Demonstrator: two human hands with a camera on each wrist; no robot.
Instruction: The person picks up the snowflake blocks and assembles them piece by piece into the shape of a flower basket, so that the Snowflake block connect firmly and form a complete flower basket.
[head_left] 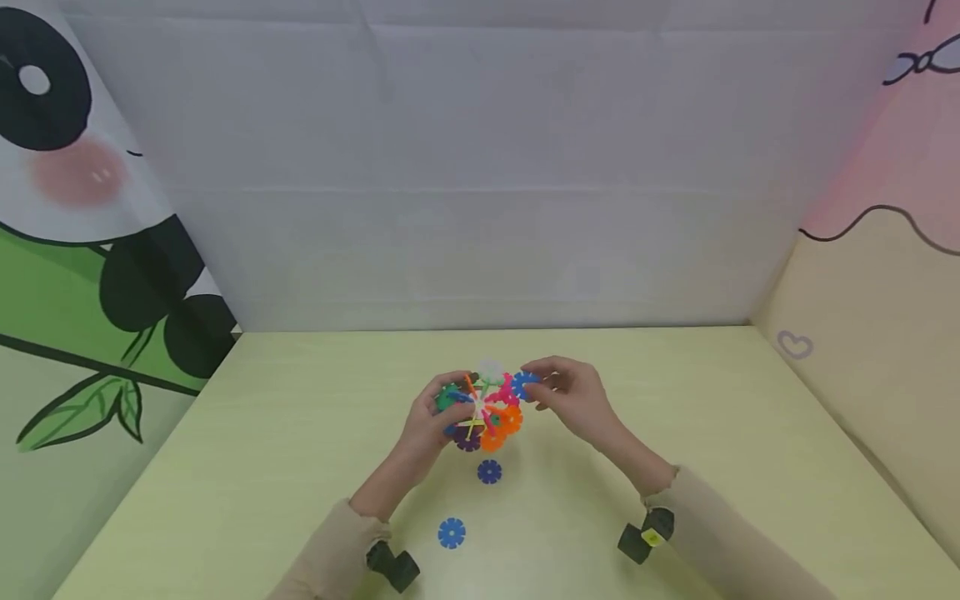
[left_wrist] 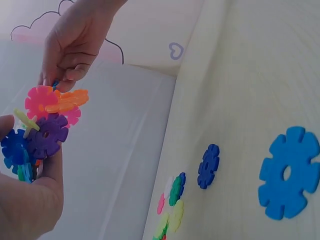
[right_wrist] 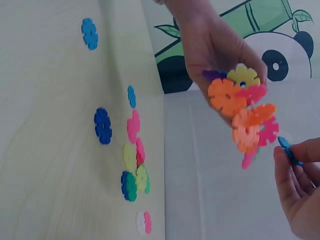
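Behind the surface (head_left: 262,458), pale backdrop (head_left: 495,167) across the whole far side, lightly creased. Surface itself pale yellow. Panda drawing (head_left: 75,192) on the left wall; right wall (head_left: 885,333) pink above, cream below. Two beige sleeves (head_left: 330,546) enter from the near side, a pair of dark blocks (head_left: 393,569) at each cuff.

Left hand (head_left: 431,427): partly closed around a cluster of joined notched discs (head_left: 480,402), thumb in front, fingers behind. Cluster held above the surface, centre of view; orange, pink, purple, green, blue and yellow pieces noted. Right hand (head_left: 577,396): drawn nearly closed, thumb and fingers pinching one blue disc (head_left: 523,385) at the cluster's right, just beside a pink piece; contact cannot be told.

Loose below, nearer than the cluster: dark blue disc (head_left: 483,472), and nearer and to its left a lighter blue disc (head_left: 446,533), both flat. Farther off, by the wrist views, more loose discs (right_wrist: 129,157), some overlapping: pink, yellow, green, white, blue.
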